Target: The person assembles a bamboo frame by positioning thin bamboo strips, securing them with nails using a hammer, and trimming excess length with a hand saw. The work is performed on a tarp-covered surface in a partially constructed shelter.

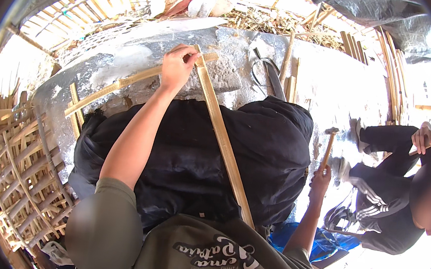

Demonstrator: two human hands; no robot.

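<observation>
My left hand [178,67] pinches the far end of a long bamboo slat [221,130]. That slat slants across my black-clothed lap, its near end against my shirt. At its far end it meets another bamboo slat [138,77], which runs off to the left and crosses two short upright slats [74,105]. Beneath the joint lies a rough grey block [223,76]. Out to the right, my right hand [320,179] is closed around the wooden handle of a hammer [329,145], its head raised up and away from the slats.
A dark, long blade-like tool [275,82] with a black strap lies beyond my knees. At right sits a co-worker [390,203], a hand on a bamboo piece [425,141]. Woven bamboo panels [20,173] stand at left. Bamboo scraps [272,27] are heaped at the back.
</observation>
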